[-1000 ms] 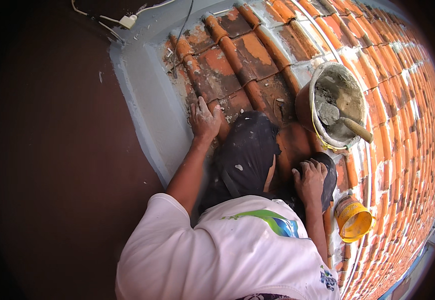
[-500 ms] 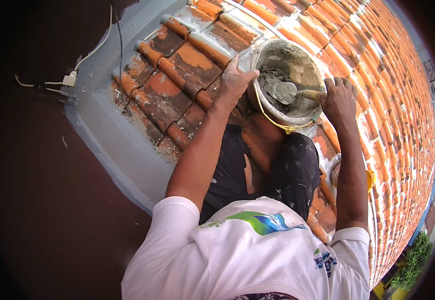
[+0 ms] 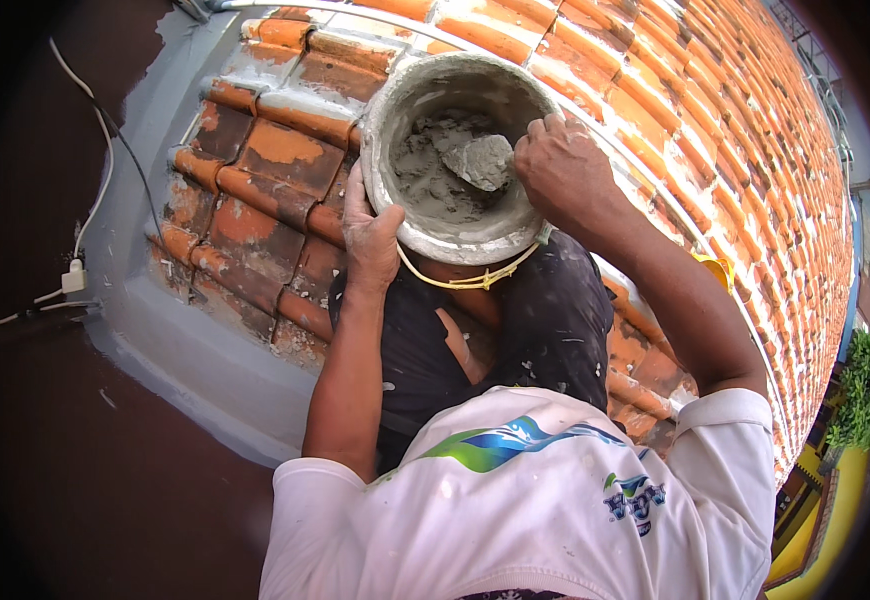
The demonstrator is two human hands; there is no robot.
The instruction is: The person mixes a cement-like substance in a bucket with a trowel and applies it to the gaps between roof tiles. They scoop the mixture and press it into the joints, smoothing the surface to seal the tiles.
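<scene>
A bucket (image 3: 392, 215) crusted with grey mortar stands tilted toward me in front of my knees. Grey wet mortar (image 3: 425, 160) lies inside it. My left hand (image 3: 369, 240) holds the bucket's near left side, fingers along the outer wall and thumb by the rim. Closed around the handle of a trowel, my right hand (image 3: 567, 172) is over the right rim. The trowel (image 3: 482, 162) has its blade inside the bucket, coated with mortar; its handle is hidden by my fingers. A pale yellow bucket handle (image 3: 475, 280) hangs down at the near side.
Old orange roof tiles (image 3: 285, 150) lie around me and slope off to the right. A grey-coated strip (image 3: 185, 370) runs beside a dark brown surface (image 3: 105, 480) at left. A cable with a white connector (image 3: 73, 277) lies there. A yellow object (image 3: 717, 270) is beyond my right forearm.
The bucket appears lower, larger and farther left in view, partly because the view has shifted. My left hand has moved down its side. The trowel stays in the bucket, its handle now covered.
</scene>
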